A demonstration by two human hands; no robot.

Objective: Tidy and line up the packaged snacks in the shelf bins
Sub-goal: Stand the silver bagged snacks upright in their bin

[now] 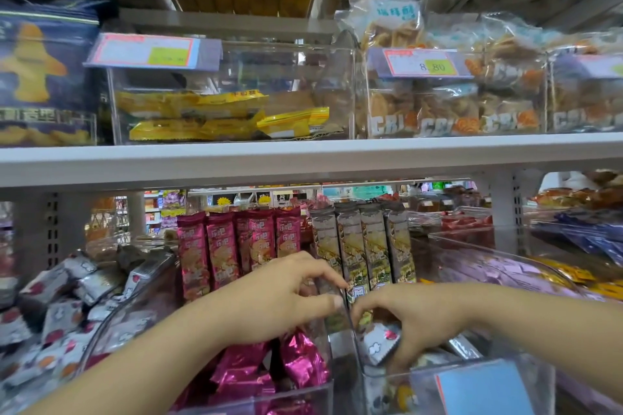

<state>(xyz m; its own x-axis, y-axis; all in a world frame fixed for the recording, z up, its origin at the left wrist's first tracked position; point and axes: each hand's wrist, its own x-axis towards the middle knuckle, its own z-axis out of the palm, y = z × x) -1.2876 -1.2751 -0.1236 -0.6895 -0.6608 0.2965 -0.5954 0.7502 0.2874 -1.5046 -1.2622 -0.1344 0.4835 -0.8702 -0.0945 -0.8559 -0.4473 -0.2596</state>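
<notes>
On the lower shelf, pink snack packs (222,249) stand in a row in a clear bin (323,347), with more crumpled pink packs (300,360) at its front. Grey-green packs (374,246) stand upright in the neighbouring clear bin (387,377). My left hand (279,300) reaches over the pink bin, its fingertips and thumb curled at the divider between the two bins beside a grey-green pack. My right hand (408,320) is low in the grey-green bin and grips a small silver-white pack (381,344) with red marks.
A bin of loose silver packs (60,310) lies at the left, purple packs (505,273) in a bin at the right. The upper shelf (303,155) holds clear bins with yellow packs (209,118) and bagged crackers (448,108). A blue price tag (485,387) is at the front.
</notes>
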